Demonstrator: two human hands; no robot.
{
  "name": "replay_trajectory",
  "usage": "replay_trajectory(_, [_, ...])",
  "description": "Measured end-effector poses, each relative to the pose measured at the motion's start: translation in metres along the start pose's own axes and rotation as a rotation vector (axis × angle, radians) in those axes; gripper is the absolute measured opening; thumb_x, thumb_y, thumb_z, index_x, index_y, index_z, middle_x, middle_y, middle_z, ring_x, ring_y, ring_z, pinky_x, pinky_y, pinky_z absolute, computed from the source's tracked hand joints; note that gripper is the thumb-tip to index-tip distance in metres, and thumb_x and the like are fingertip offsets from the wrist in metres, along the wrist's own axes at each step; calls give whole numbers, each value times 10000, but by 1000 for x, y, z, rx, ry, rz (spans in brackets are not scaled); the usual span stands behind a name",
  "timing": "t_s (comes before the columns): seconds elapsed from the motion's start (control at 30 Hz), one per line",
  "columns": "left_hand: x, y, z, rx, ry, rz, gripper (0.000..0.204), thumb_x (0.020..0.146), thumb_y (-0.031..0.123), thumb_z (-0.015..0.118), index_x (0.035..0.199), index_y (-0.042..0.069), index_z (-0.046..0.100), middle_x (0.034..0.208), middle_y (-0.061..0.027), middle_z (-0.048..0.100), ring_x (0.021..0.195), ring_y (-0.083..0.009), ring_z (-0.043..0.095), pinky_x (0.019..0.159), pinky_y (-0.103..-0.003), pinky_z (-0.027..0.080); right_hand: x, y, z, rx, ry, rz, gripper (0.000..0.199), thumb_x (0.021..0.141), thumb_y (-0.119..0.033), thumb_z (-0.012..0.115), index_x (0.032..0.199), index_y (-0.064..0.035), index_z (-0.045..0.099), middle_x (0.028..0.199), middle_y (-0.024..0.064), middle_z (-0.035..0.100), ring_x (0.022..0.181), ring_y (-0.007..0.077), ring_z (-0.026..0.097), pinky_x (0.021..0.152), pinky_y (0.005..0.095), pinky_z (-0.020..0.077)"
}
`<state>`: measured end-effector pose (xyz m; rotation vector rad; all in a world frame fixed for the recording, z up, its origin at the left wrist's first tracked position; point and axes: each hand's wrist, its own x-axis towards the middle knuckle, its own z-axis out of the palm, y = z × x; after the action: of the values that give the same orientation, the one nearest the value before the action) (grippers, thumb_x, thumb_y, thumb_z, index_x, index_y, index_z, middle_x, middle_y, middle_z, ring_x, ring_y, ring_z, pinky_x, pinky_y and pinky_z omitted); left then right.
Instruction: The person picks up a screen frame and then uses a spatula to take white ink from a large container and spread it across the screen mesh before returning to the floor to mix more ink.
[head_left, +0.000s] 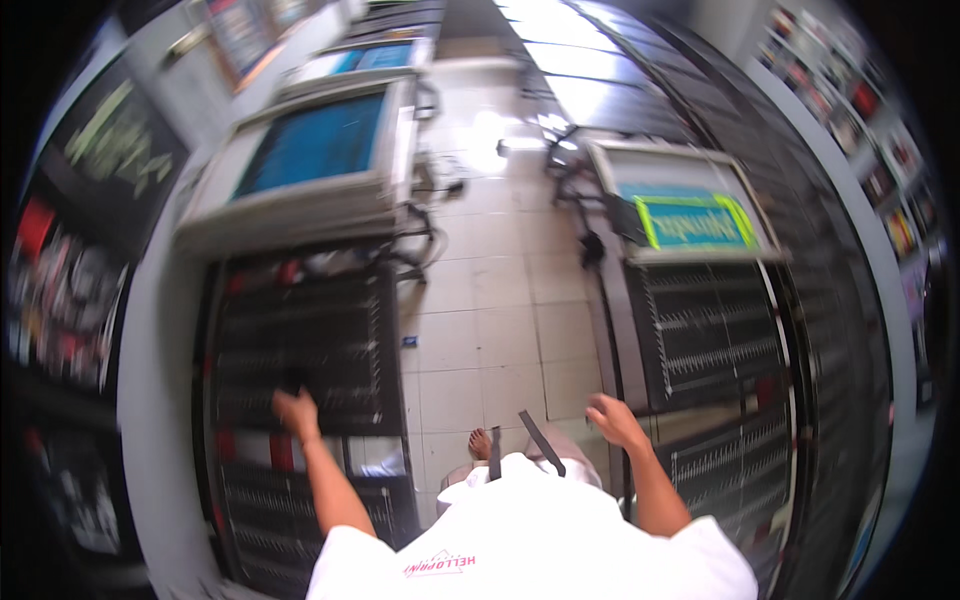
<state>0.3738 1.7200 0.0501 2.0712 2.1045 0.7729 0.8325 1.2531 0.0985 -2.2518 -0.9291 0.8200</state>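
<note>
My left hand (pixel 297 410) is over the left row of black printing boards (pixel 300 340), its fingers closed. A small dark thing (pixel 296 380) shows at its fingertips, too blurred to name. My right hand (pixel 614 420) hangs beside the inner edge of the right row, above the tiled floor. Its fingers are curled in, and nothing shows in them. The closest board on that side is a black board (pixel 715 325) with white ruler-like marks.
A tiled floor aisle (pixel 475 300) runs between the two rows. Farther along on the left lies a framed screen with blue mesh (pixel 315 145); a screen frame (pixel 600 165) with yellow-green tape rests on the right. Shelves (pixel 850 110) stand at the far right.
</note>
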Motion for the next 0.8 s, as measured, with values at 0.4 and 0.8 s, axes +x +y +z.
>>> replay_trajectory(0.4, [15,19,1,540,-5,-134,422,837,42,547,1246,-55,514,1212,-305,536,1152,-447,514,981,-489,420,232,-33,-46,149,-149,15,392,939,-242,585,1240,10,588,1143,186,670,1025,310,656,888,379,506])
replay_trajectory(0.8, [128,275,42,-621,216,-261,409,990,286,555,1274,-9,539,1067,-98,622,949,-184,585,808,-330,480,560,-242,-114,342,-311,-474,385,974,-310,579,1235,-29,609,938,99,704,779,152,639,695,306,511])
